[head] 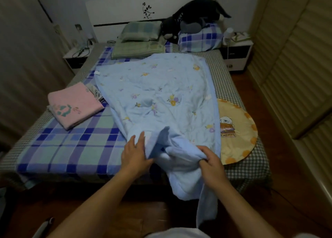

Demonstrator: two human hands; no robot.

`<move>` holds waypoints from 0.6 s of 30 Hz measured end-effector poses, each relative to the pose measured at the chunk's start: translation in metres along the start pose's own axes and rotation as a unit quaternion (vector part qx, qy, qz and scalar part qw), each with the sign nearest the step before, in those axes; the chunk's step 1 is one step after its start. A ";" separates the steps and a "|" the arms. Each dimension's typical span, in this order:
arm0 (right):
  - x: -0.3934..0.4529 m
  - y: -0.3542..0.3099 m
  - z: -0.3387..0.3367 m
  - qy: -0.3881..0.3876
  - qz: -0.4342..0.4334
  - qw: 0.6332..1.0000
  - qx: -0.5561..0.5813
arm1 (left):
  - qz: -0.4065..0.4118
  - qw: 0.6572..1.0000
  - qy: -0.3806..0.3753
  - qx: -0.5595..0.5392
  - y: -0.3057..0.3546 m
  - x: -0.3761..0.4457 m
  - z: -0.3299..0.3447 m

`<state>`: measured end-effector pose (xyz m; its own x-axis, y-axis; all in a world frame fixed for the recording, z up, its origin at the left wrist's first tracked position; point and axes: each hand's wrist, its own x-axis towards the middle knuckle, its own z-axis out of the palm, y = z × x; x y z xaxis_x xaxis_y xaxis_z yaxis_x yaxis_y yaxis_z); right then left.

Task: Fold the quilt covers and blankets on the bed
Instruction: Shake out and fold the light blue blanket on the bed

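at the foot of the bed (53, 148), the light blue floral quilt (158, 94) lies spread over the plaid sheet (71, 144), its far edge near the green pillows (138, 40) and its near end bunched up and spilling over the mattress edge toward the floor. the left hand (133, 155) rests on the quilt's near left edge with fingers fairly straight and spread, thumb tucked at the fold of cloth, more pressing than gripping. the right hand (212, 163) has its fingers curled round a gathered wad of the near end, pinching it tight. a pink blanket (75, 106) sits folded already on the left side of the bed, and a round yellow cushion (237, 131) pokes out from under the quilt's right edge. the step in hand looks like finding and squaring the near corners before the first fold. to do it well, the bunched end should probably be shaken loose so each hand takes one true corner, not a handful; the hanging tail needs lifting onto the bed first, or the fold will likely come out lopsided. then the near edge can be carried toward the far edge with both sides kept level, and the wrinkles in the middle smoothed flat. the cushion underneath may make a lump on the right, so sliding it out first seems wise.
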<state>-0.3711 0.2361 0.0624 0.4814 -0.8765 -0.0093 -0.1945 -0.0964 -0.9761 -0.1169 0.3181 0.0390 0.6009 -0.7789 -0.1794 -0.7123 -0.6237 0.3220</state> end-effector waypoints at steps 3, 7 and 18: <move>0.008 -0.029 -0.016 -0.013 -0.043 0.998 0.031 | -0.044 0.997 -0.023 -0.055 -0.010 0.024 0.016; 0.016 -0.034 -0.038 0.030 -0.086 0.994 -0.054 | -0.133 0.964 0.016 -0.231 -0.015 0.065 -0.012; 0.038 0.076 0.045 0.131 0.234 0.882 -0.386 | 0.144 0.832 0.134 -0.519 0.080 0.132 -0.270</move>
<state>-0.3290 0.2170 -0.0218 -0.0011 -0.9750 -0.2220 -0.8930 0.1009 -0.4386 0.0034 0.1828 0.2925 0.6180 -0.7567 0.2132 -0.2275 0.0874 0.9698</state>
